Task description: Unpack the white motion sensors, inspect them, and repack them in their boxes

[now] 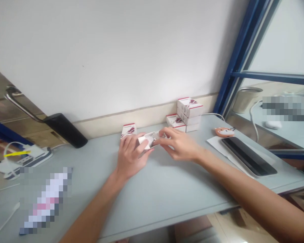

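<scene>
Head view looks down on a pale grey table point(167, 195) whose near edge runs from lower left up toward the right, with bare floor showing beyond it. Against the white wall behind, the tabletop ends at a cream skirting strip. Most open surface lies in the middle and near part of the table, between the forearms and the front edge. To the right, a dark phone point(248, 156) lies on a sheet of white paper point(218, 143), with a small orange fox-shaped item point(224, 131) just behind it. A blue metal frame point(236, 55) rises at the right rear corner. On the left, a black handle-like object point(66, 130) leans near the wall, and a white power strip point(27, 155) sits beside it.

Both hands meet above the middle-rear of the table. The left hand point(131, 155) has its fingers curled around a small white box point(148, 139), thumb side pressing its near face. The right hand point(178, 145) pinches the same box at its far end, fingertips closed on what looks like an open flap; the detail is blurred. The box is white with no clear print visible.

Just behind the hands stands a single red-and-white box point(128, 130). To the right rear, a stack of red-and-white boxes point(187, 114) sits against the skirting.
</scene>
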